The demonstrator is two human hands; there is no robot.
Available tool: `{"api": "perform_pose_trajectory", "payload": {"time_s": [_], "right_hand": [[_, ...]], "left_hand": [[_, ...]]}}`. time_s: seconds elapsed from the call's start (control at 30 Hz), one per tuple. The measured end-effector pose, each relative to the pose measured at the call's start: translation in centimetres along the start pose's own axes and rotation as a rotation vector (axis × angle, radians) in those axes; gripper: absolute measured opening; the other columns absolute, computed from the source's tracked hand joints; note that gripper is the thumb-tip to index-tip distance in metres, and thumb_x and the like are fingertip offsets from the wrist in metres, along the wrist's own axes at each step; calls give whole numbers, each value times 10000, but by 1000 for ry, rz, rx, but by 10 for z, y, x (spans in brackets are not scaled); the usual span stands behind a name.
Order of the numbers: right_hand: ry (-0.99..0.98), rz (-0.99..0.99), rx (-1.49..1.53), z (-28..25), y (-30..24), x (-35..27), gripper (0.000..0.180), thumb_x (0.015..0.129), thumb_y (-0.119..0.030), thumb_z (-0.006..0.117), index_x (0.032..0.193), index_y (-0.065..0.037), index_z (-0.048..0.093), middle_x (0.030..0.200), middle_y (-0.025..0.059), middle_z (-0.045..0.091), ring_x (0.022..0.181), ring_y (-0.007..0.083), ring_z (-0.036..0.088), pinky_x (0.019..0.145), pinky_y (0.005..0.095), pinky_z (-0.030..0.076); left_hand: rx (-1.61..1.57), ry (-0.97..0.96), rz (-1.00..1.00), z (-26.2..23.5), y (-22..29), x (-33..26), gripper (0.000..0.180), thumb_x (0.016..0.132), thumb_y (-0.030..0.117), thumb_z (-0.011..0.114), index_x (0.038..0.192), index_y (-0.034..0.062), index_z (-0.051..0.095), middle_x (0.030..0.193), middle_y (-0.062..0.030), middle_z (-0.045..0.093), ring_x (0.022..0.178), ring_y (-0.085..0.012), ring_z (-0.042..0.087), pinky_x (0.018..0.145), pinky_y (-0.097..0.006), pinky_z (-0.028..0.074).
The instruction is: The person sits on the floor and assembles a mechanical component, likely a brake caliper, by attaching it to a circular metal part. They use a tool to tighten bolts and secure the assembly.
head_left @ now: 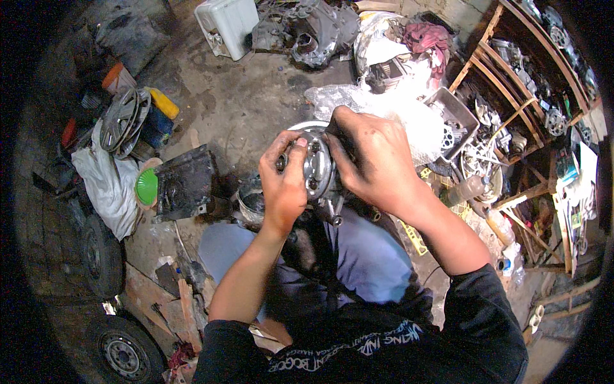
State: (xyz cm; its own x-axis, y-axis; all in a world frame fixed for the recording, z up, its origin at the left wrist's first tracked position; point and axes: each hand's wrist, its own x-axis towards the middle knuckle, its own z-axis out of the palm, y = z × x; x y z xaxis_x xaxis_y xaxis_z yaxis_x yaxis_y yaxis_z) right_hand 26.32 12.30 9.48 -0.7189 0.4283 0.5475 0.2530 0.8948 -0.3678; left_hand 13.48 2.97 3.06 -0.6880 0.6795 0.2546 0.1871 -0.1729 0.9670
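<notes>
A white rectangular plastic container (226, 24) is seen lying on the floor at the top, left of centre. A crumpled clear plastic bag (390, 105) is spread on the floor just beyond the hands. A white sack (107, 182) is slumped at the left, beside a small green round lid (146, 187). A yellow and blue can (160, 115) is set near the sack. Plastic bottles (470, 189) are laid by the wooden shelves at the right. No screens are seen.

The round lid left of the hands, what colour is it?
The round lid is bright green, seen best in the head view.
</notes>
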Motion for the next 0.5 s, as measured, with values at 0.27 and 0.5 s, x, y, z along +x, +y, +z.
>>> {"api": "perform_pose_trajectory", "payload": {"time_s": [0.27, 0.5], "right_hand": [[69, -35, 123, 11, -4, -16, 160, 821, -42, 680, 916, -9, 555, 776, 214, 604, 738, 430, 607, 644, 502, 478], [199, -269, 134, 35, -7, -51, 191, 734, 33, 728, 889, 2, 621, 761, 155, 593, 663, 346, 596, 582, 424, 480]], "left_hand": [[-104, 100, 30, 3, -17, 9, 186, 928, 141, 643, 935, -43, 669, 883, -92, 707, 882, -149, 625, 853, -306, 483], [-18, 62, 4, 2, -20, 18, 253, 940, 217, 671, 942, -35, 693, 729, -81, 670, 711, -132, 596, 683, -320, 482]]}}
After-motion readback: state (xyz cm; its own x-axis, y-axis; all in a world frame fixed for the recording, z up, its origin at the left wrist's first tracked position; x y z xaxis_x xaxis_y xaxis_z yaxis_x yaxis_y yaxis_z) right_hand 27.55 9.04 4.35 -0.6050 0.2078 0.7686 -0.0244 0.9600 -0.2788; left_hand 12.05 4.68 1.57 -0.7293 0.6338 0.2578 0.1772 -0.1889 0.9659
